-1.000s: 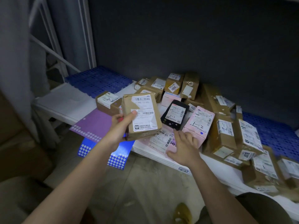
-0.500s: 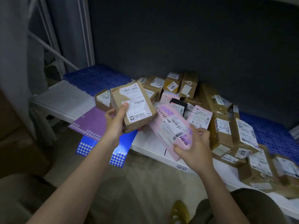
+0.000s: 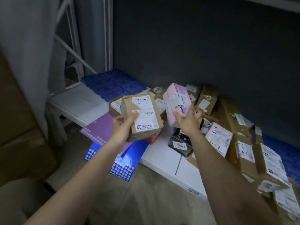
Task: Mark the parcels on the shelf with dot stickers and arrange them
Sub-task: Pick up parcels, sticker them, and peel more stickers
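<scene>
**Handling Notes: Two Parcels in Hand at the Shelf**

A white shelf (image 3: 84, 106) runs along a dark wall, carrying blue grid mats and a loose heap of labelled parcels (image 3: 240, 143). Purple (image 3: 99, 129) and blue dot-sticker sheets (image 3: 123, 166) overhang its front edge.

The left hand (image 3: 123, 129) grips a brown cardboard box (image 3: 141, 116) from below, thumb pressed on the label. The box looks stiff, with a dented, torn corner; support the base, not the damaged edge. The right hand (image 3: 186, 120) holds a pink parcel (image 3: 177, 103) upright by its lower end, above the heap. It appears light and film-wrapped, so probably slick; a pinch low across the faces suits it. Weight cannot be confirmed.
</scene>
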